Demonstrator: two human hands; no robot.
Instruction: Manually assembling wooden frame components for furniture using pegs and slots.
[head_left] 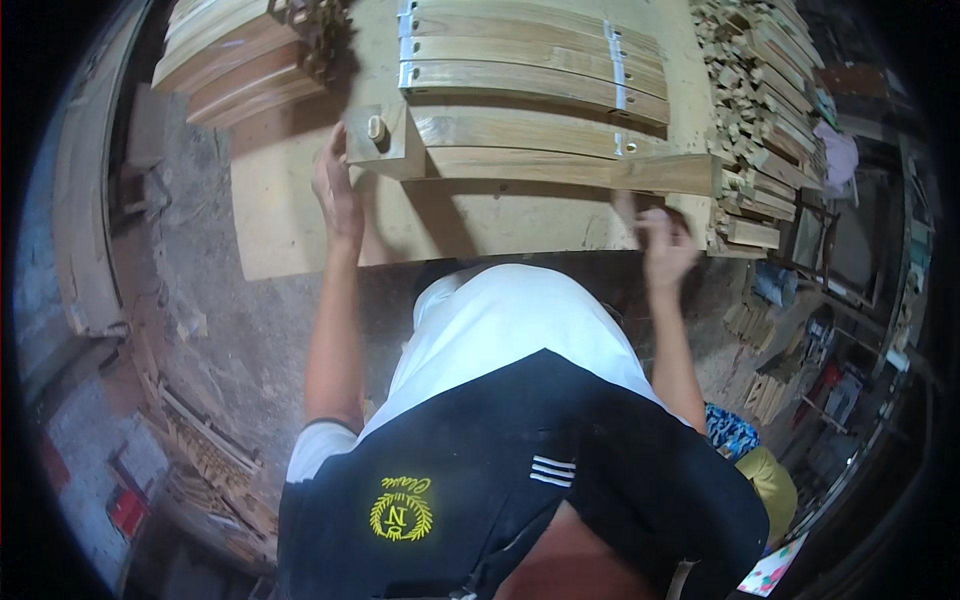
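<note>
A square wooden post point(405, 150) stands on end at the near left of the boards, a rounded stub rising from its top. My left hand point(340, 190) is closed against the post's left side, its fingers partly hidden behind the edge. From the post a long wooden rail point(560, 165) runs to the right. Just below the rail's right end is my right hand point(668, 240), raised over the table's near edge. Its fingers look bent but are smeared by motion, and whether they hold anything is unclear.
Several slotted boards point(530, 75) lie side by side, crossed by pale straps, on the light worktable point(285, 225). Thicker timber point(245, 65) is stacked at the far left. A tall pile of narrow sticks point(760, 110) lines the right side. Wood scraps point(205, 450) lie on the floor.
</note>
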